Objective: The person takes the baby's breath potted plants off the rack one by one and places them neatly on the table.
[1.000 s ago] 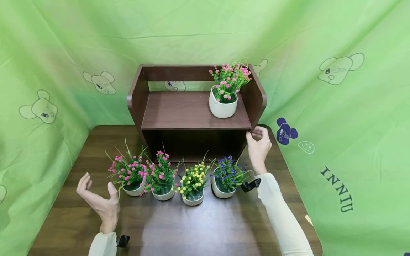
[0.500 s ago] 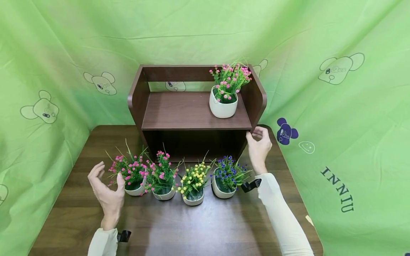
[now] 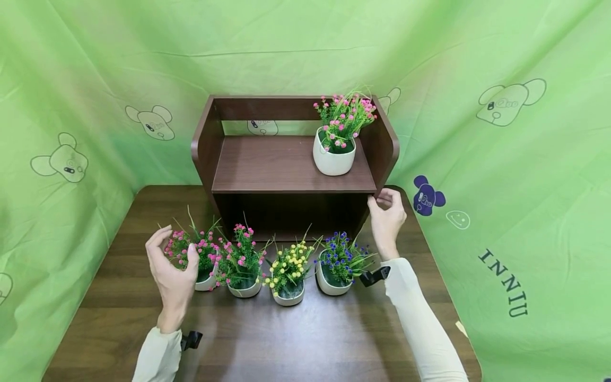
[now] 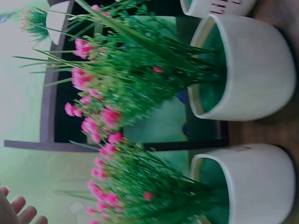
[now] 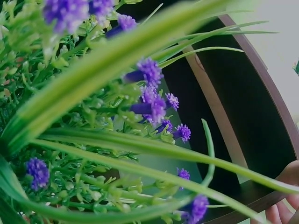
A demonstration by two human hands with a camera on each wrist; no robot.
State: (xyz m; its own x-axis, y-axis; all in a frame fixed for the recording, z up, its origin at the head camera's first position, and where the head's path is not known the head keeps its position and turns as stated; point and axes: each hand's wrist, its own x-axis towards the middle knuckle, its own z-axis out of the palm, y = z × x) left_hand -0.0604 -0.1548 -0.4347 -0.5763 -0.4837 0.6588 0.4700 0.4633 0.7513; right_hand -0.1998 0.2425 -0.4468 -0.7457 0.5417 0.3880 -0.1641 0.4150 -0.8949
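Note:
My left hand [image 3: 174,273], fingers and thumb spread apart, is beside the leftmost pink-flowered potted plant [image 3: 207,254] and holds nothing. Fingertips of the left hand [image 4: 21,212] show in the left wrist view's lower corner, apart from the white pots. The right hand [image 3: 387,223] grips the right side panel of a dark brown two-tier shelf [image 3: 286,164], its fingers partly hidden behind that panel. In the right wrist view, purple-blue flowers [image 5: 150,71] and long leaves fill the foreground, while the right hand [image 5: 285,200] meets the shelf edge at the lower right.
A second pink plant [image 3: 242,260], a yellow-flowered plant [image 3: 290,268] and a blue-flowered plant [image 3: 338,262] line up in white pots before the shelf. Another pink plant [image 3: 335,156] stands on the upper tier, at right. Green printed cloth [image 3: 525,175] surrounds the wooden table [image 3: 286,350].
My left hand has moved right and forward, toward the leftmost pink plant, and now overlaps it in the head view. The right hand stays at the shelf's side; the pots keep their places.

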